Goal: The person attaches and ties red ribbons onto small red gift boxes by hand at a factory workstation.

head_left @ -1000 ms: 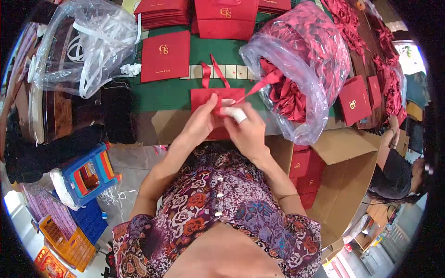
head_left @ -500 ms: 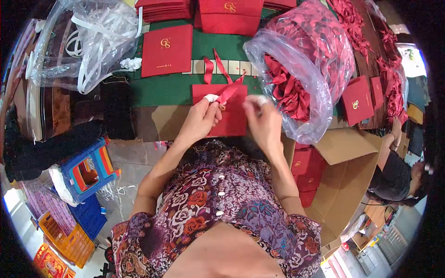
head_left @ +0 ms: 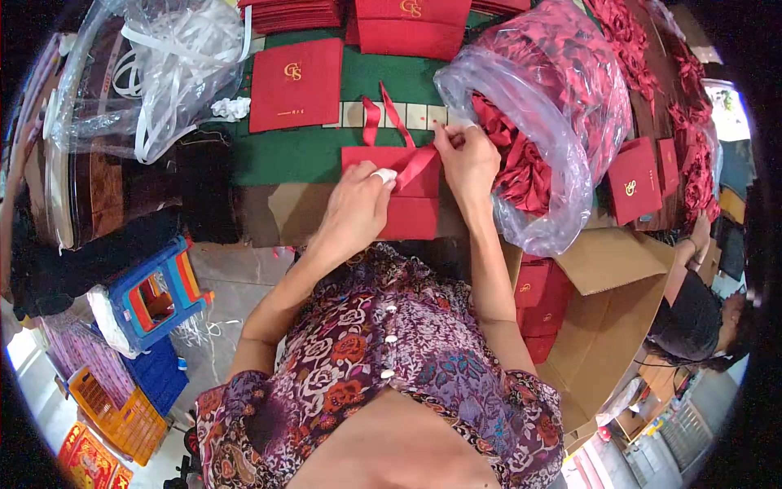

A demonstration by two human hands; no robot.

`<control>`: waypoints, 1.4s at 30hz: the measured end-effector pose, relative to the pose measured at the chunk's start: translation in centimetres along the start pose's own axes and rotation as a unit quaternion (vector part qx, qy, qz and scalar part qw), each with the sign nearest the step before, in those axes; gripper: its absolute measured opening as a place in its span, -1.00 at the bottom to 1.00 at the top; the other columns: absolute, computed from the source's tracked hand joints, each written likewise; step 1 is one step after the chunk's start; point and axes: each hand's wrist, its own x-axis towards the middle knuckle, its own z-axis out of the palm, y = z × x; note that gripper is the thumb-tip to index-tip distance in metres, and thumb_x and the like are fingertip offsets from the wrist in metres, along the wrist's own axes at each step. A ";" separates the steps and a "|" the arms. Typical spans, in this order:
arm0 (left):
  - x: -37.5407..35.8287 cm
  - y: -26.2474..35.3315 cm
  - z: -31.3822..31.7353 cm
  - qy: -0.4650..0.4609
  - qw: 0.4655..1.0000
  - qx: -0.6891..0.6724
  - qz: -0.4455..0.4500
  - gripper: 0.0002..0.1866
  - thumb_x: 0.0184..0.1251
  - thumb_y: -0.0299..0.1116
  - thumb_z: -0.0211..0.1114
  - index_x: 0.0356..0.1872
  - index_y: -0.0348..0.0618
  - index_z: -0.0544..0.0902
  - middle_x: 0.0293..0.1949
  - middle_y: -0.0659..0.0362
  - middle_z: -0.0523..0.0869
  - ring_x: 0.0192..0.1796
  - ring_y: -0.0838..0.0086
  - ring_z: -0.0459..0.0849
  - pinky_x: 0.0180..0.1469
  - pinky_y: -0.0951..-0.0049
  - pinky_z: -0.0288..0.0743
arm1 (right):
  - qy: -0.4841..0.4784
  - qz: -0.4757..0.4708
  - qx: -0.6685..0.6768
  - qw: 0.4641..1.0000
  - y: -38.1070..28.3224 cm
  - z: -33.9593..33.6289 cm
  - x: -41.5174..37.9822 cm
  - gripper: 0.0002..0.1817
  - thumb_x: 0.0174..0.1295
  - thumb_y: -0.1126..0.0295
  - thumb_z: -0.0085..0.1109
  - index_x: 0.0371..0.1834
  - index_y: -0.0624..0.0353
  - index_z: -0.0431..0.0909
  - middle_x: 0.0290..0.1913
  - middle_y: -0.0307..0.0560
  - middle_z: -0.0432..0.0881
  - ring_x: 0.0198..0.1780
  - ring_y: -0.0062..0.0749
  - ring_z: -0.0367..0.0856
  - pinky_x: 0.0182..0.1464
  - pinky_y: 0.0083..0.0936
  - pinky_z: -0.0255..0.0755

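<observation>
A small red paper bag [head_left: 411,216] lies flat at the table's near edge, in front of my body. A red ribbon [head_left: 416,167] runs across its upper part, and two loose ribbon strands stick up beyond its far edge. My left hand [head_left: 357,202] rests over the bag's left side, its fingers closed on the ribbon; white wrap covers a fingertip. Up and to the right, my right hand [head_left: 471,163] pinches the other end of the ribbon, so the strip stretches between both hands. My left fingers hide part of the ribbon.
A plastic bag of red ribbons [head_left: 521,175] stands right of my right hand. Another red bag [head_left: 295,85] lies on the green table cover [head_left: 281,159]. White ribbons fill a clear bag [head_left: 183,77] at left. An open carton [head_left: 607,326] sits below right, near another person [head_left: 692,318].
My right hand has moved up and now grips the ribbon's end, drawing it to the right. My left hand has shifted slightly down over the bag.
</observation>
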 end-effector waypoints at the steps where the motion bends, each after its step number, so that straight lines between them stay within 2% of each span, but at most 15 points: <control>1: 0.2 0.1 -0.2 -0.001 1.000 0.000 -0.002 -0.81 0.42 -0.40 0.23 -0.09 -0.31 0.66 -0.19 -0.13 0.61 -0.11 -0.06 0.59 -0.01 0.11 0.48 | -0.002 0.001 0.000 1.000 -0.1 -0.4 -0.1 -0.72 0.24 0.21 0.42 -0.34 0.23 0.72 -0.45 -0.02 0.72 -0.45 -0.23 0.71 -0.34 -0.33 0.54; 3: 0.8 0.4 -0.6 0.084 0.996 0.011 0.015 -0.81 0.37 -0.45 0.26 -0.05 -0.26 0.68 -0.17 -0.06 0.63 -0.06 -0.01 0.57 0.02 0.13 0.48 | -0.048 0.048 0.155 0.986 -0.5 -1.8 -0.2 -0.78 0.28 0.29 0.39 -0.27 0.25 0.69 -0.44 -0.11 0.72 -0.41 -0.46 0.69 -0.32 -0.46 0.52; 4: 1.0 0.1 -0.3 0.110 0.993 0.017 0.023 -0.79 0.33 -0.48 0.30 -0.04 -0.23 0.69 -0.13 -0.01 0.63 -0.05 0.04 0.56 0.01 0.15 0.48 | -0.070 0.043 0.199 0.977 -1.2 -3.0 -0.4 -0.84 0.33 0.37 0.34 -0.26 0.25 0.62 -0.37 -0.20 0.71 -0.31 -0.64 0.66 -0.26 -0.59 0.50; 7: 2.0 -0.5 -0.1 0.129 0.991 0.033 0.034 -0.77 0.30 -0.49 0.32 -0.03 -0.23 0.68 -0.11 0.00 0.62 -0.06 0.04 0.56 0.01 0.15 0.48 | -0.124 0.102 0.398 0.903 -1.6 -5.4 -1.2 -0.93 0.43 0.49 0.20 -0.21 0.18 0.50 -0.32 -0.26 0.66 -0.29 -0.64 0.60 -0.15 -0.65 0.50; 8: 2.3 -0.6 0.0 0.126 0.991 0.039 0.037 -0.72 0.25 -0.44 0.38 -0.02 -0.20 0.69 -0.08 0.03 0.63 -0.03 0.07 0.55 0.01 0.16 0.46 | -0.170 0.140 0.465 0.857 -1.5 -6.4 -1.6 -0.95 0.45 0.50 0.16 -0.14 0.19 0.47 -0.33 -0.30 0.62 -0.28 -0.62 0.59 -0.14 -0.62 0.53; 11: 3.0 -0.5 0.4 0.111 0.989 0.083 0.060 -0.64 0.17 -0.37 0.45 0.01 -0.16 0.70 -0.06 0.07 0.63 0.03 0.12 0.52 0.04 0.16 0.40 | -0.202 0.152 0.416 0.874 -1.8 -7.0 -2.6 -0.94 0.45 0.50 0.16 -0.12 0.18 0.48 -0.29 -0.30 0.60 -0.24 -0.61 0.61 -0.17 -0.61 0.53; 13: 3.2 -0.4 0.9 0.094 0.988 0.107 0.055 -0.57 0.11 -0.32 0.49 0.05 -0.14 0.70 -0.04 0.10 0.63 0.09 0.15 0.50 0.08 0.15 0.33 | -0.229 0.114 0.337 0.906 -1.3 -5.9 -3.4 -0.93 0.43 0.48 0.18 -0.09 0.18 0.52 -0.30 -0.32 0.59 -0.27 -0.68 0.56 -0.21 -0.64 0.49; 17: 3.4 -0.5 1.1 0.096 0.987 0.115 0.052 -0.58 0.09 -0.33 0.50 0.04 -0.10 0.71 -0.04 0.12 0.63 0.08 0.15 0.50 0.09 0.14 0.31 | -0.198 0.097 0.250 0.943 -2.0 -3.8 -4.6 -0.87 0.38 0.43 0.26 -0.14 0.28 0.62 -0.33 -0.29 0.67 -0.32 -0.70 0.55 -0.20 -0.64 0.47; 19: 3.4 -0.3 1.0 0.098 0.988 0.106 0.050 -0.59 0.09 -0.33 0.50 0.02 -0.09 0.72 -0.04 0.13 0.63 0.08 0.15 0.50 0.09 0.14 0.31 | -0.167 0.104 0.228 0.954 -2.1 -3.0 -4.8 -0.84 0.33 0.44 0.28 -0.13 0.30 0.65 -0.29 0.00 0.75 -0.28 -0.51 0.71 -0.17 -0.49 0.55; 20: 3.4 -0.2 1.0 0.101 0.989 0.093 0.050 -0.61 0.07 -0.36 0.49 -0.03 -0.12 0.71 -0.05 0.11 0.62 0.07 0.14 0.49 0.08 0.12 0.30 | -0.154 0.103 0.219 0.958 -2.4 -3.0 -4.7 -0.84 0.31 0.42 0.30 -0.17 0.30 0.66 -0.31 0.02 0.77 -0.30 -0.45 0.75 -0.19 -0.46 0.57; 21: 3.4 -0.1 1.0 0.105 0.990 0.081 0.049 -0.64 0.05 -0.39 0.49 -0.07 -0.15 0.70 -0.05 0.08 0.61 0.06 0.13 0.47 0.06 0.10 0.30 | -0.155 0.104 0.219 0.958 -2.6 -2.8 -4.6 -0.84 0.31 0.42 0.30 -0.17 0.30 0.66 -0.31 0.02 0.77 -0.30 -0.45 0.75 -0.19 -0.46 0.57; 23: 3.6 0.2 0.9 0.113 0.990 0.075 0.051 -0.67 0.06 -0.40 0.48 -0.09 -0.14 0.70 -0.09 0.09 0.63 0.04 0.13 0.48 0.05 0.10 0.29 | -0.139 0.123 0.212 0.959 -2.9 -2.6 -4.5 -0.87 0.31 0.44 0.31 -0.19 0.28 0.67 -0.37 -0.18 0.73 -0.34 -0.66 0.62 -0.21 -0.61 0.51; 30: 3.5 0.5 0.8 0.110 0.993 0.019 0.031 -0.78 0.19 -0.44 0.41 -0.13 -0.07 0.69 -0.29 0.16 0.73 -0.10 0.21 0.61 0.10 0.17 0.27 | -0.124 0.110 0.190 0.968 -3.5 -2.6 -4.2 -0.89 0.22 0.48 0.32 -0.26 0.28 0.68 -0.42 -0.17 0.73 -0.37 -0.65 0.66 -0.25 -0.58 0.54; 35: 3.8 -0.1 0.7 0.081 0.996 -0.024 0.012 -0.80 0.20 -0.46 0.39 -0.14 -0.10 0.67 -0.30 0.15 0.73 -0.11 0.23 0.66 0.09 0.19 0.30 | -0.133 0.061 0.197 0.969 -2.9 -2.5 -3.9 -0.90 0.21 0.49 0.33 -0.27 0.28 0.67 -0.41 -0.17 0.73 -0.35 -0.64 0.67 -0.25 -0.59 0.53; 42: 3.9 -0.2 1.0 0.061 0.994 -0.090 0.017 -0.82 0.21 -0.45 0.38 -0.16 -0.11 0.66 -0.30 0.15 0.74 -0.11 0.23 0.68 0.09 0.21 0.32 | -0.137 0.103 0.177 0.969 -3.5 -3.3 -4.0 -0.89 0.20 0.48 0.35 -0.26 0.28 0.67 -0.39 -0.12 0.75 -0.33 -0.56 0.71 -0.22 -0.55 0.56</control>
